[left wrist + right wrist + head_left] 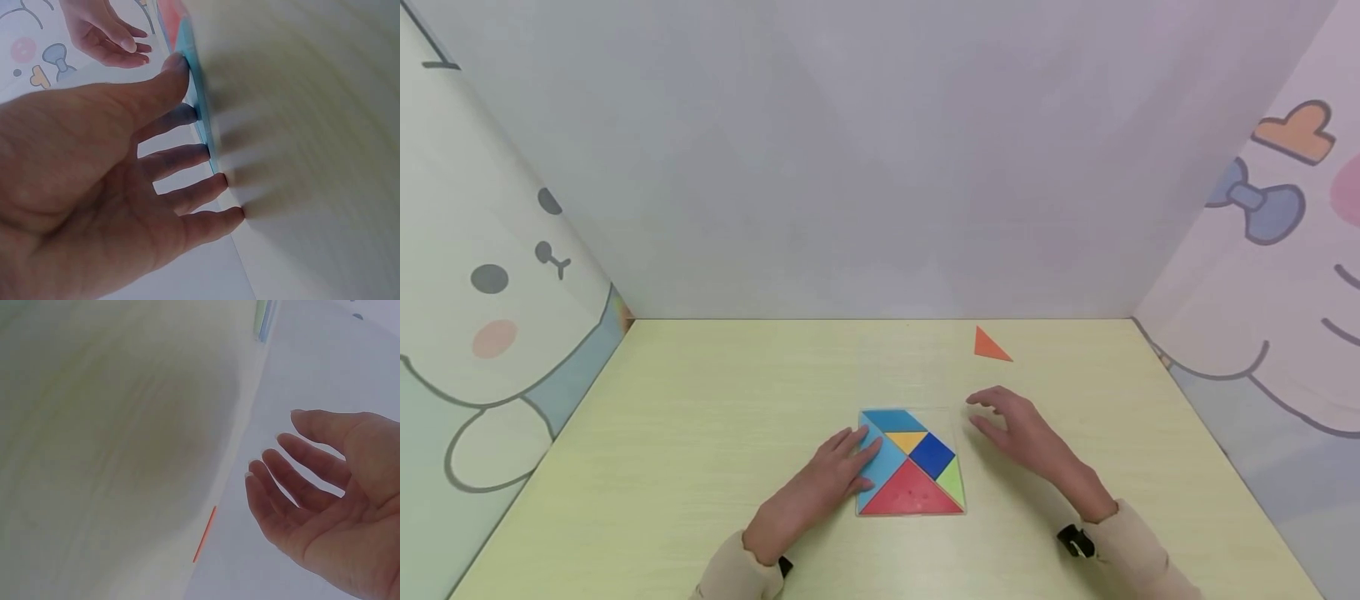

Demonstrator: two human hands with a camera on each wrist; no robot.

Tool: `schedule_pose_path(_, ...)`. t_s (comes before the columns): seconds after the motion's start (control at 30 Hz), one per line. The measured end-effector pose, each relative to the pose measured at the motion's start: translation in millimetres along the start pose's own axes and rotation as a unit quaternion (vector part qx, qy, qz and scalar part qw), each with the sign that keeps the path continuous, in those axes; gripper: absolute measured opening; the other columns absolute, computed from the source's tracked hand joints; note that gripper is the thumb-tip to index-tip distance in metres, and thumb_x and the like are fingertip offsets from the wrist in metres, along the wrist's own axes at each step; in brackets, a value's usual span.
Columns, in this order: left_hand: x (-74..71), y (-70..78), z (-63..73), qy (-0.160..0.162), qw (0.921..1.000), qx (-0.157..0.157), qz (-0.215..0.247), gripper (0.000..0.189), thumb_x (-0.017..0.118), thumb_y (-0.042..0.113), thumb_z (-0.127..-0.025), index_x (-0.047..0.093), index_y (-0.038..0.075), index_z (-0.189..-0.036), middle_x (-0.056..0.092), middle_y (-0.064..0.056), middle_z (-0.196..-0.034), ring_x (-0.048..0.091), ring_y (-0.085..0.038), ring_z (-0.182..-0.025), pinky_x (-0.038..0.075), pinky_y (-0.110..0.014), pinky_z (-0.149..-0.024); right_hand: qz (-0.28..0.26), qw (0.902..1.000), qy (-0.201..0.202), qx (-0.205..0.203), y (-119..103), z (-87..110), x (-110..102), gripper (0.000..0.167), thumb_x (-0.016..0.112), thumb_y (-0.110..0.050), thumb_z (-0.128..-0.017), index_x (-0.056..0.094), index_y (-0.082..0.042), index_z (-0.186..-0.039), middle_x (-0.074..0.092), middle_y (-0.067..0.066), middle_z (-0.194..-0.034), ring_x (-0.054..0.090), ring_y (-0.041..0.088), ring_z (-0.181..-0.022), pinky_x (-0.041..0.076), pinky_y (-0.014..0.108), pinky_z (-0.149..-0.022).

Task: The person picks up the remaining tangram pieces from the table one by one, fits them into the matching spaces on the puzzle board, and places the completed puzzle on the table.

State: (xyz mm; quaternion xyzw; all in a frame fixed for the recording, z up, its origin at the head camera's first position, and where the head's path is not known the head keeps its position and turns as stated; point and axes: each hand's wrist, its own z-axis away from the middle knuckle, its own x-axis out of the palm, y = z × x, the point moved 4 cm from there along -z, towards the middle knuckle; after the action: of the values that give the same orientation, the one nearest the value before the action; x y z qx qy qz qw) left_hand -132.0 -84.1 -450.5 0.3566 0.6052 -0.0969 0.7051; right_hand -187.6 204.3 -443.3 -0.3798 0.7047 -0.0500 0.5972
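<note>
A clear square tray holds several tangram pieces: a light blue large triangle, a red large triangle, a blue parallelogram, a yellow triangle, a dark blue square and a green triangle. The tray's far right corner is bare. My left hand rests its spread fingers on the light blue triangle and the tray's left edge. My right hand hovers to the right of the tray, fingers loosely bent around nothing. Beyond it an orange triangle lies flat on the table.
The pale wooden table meets a plain grey wall at its back edge. Side panels with cartoon figures slope up on the left and right. A black strap piece sits at the right wrist.
</note>
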Motion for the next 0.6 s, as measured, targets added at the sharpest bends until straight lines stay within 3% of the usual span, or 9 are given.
schedule_pose_path(0.6,2.4,-1.6,-0.4,0.006,0.9999,0.002,-0.012,0.054,0.066,0.021,-0.101,0.051,0.000,-0.148,0.046,-0.025,-0.151,0.042,-0.048,-0.138,0.043,-0.057,-0.109,-0.001,0.9992,0.038,0.012,20.9,-16.6,-7.0,0.027,0.076,-0.002,-0.091,0.069,0.005,-0.116,0.070,0.017,-0.112,0.068,0.034,-0.100,0.059,0.051,-0.085)
